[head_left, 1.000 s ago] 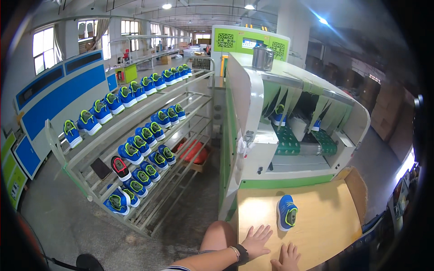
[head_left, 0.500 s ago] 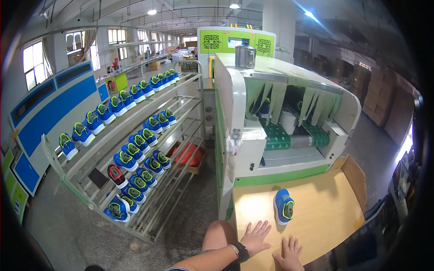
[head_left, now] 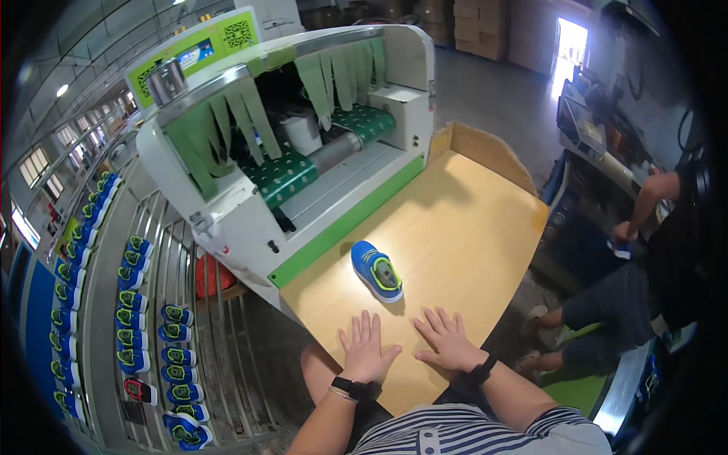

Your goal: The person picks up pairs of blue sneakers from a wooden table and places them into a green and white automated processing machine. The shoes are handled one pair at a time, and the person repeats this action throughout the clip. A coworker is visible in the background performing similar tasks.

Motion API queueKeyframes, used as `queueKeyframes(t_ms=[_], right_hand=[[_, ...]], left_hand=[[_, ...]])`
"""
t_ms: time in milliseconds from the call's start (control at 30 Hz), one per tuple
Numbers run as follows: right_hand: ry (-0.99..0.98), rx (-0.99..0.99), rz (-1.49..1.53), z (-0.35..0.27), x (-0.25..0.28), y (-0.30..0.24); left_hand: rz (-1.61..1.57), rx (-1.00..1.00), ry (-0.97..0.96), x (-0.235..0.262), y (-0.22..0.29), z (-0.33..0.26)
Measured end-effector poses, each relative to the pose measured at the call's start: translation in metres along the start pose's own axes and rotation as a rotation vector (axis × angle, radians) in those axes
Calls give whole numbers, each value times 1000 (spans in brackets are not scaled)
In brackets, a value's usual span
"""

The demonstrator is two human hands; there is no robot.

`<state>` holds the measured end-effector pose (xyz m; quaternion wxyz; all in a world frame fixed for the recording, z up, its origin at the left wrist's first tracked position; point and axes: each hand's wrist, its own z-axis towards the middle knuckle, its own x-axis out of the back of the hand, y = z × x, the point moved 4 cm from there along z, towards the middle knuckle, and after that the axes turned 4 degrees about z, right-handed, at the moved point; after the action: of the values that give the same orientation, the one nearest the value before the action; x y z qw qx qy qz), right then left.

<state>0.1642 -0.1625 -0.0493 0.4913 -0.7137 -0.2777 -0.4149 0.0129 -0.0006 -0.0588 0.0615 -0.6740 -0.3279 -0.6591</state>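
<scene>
Two bare hands lie flat, palms down, on a light wooden bench [head_left: 462,227], side by side but not touching. Left hand [head_left: 365,350]: fingers spread and pointing away from the person, holding nothing; a dark watch band circles its wrist. Right hand [head_left: 449,341]: fingers likewise splayed and empty, with a dark band at the wrist. One blue shoe [head_left: 377,271] with a white sole and a yellow-green inner lining sits on the bench just beyond both sets of fingertips, apart from them, its length running diagonally and its opening facing up. Beyond the shoe, a white and green machine [head_left: 250,212] stands against the far edge of the bench; green strip curtains [head_left: 250,114] hang across its open mouth, and green patterned conveyor belts [head_left: 284,174] show inside on both sides of a grey roller. Low cardboard walls [head_left: 485,152] border the far right corner of the bench. At the left, a metal rack [head_left: 106,303] carries rows of blue and green shoes [head_left: 136,299], with one red and black shoe among them near the bottom. At the right, another person [head_left: 644,288] in dark clothing bends toward a cluttered work station [head_left: 599,136]. The wearer's striped shirt fills the lower edge.
</scene>
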Motion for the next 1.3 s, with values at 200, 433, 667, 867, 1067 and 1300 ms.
queueKeyframes(t_ms=[200, 433, 667, 867, 1067, 1300], right_hand=[[-24, -25, -30, 1, -4, 1], [-30, -20, -54, 3, -4, 0], [-202, 69, -19, 26, 37, 10], [472, -57, 255, 158, 113, 98], [825, -714, 861, 281, 168, 245], [904, -417, 817, 281, 154, 166]], left_hand=[[-16, -4, -11, 2, 0, 1], [-24, 3, -8, 4, -1, 1], [-55, -6, -26, 3, -2, 2], [54, -8, 1, 2, 1, 2], [44, 23, -126, 1, 6, 10], [-125, 45, -381, 54, 1, 23]])
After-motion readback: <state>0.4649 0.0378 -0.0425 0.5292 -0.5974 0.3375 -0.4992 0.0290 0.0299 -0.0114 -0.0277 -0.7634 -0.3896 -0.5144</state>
